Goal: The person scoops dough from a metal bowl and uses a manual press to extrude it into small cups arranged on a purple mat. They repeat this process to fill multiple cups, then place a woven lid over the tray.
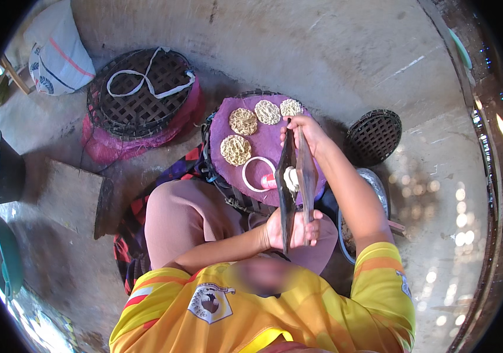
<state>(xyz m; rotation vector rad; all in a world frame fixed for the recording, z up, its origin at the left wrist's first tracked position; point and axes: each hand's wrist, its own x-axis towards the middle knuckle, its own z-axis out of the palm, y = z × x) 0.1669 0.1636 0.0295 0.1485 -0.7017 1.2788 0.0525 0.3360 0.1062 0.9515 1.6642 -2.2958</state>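
Both of my hands grip a long two-part wooden tool [306, 170], like a hand press, with one dark side and one brown side. My left hand [286, 228] is closed around its near end, and my right hand [305, 130] around its far end. White round pieces [291, 178] show between the two wooden sides. Beneath the tool, a purple cloth or sheet [216, 138] covers a round basket. Several pale, noodle-like round cakes lie on it, among them a left one [236, 150] and an upper one [267, 112]. Beside the tool rests a white ring [244, 176] near a small red-and-white object [268, 181].
Back left stands a lattice basket [139, 97] with a white strap [128, 72] and pink sheeting [110, 144]. A white sack [57, 50], wooden board [69, 191], dark bucket [5, 170] and green container [1, 253] are left. A small dark basket [373, 137] sits right.
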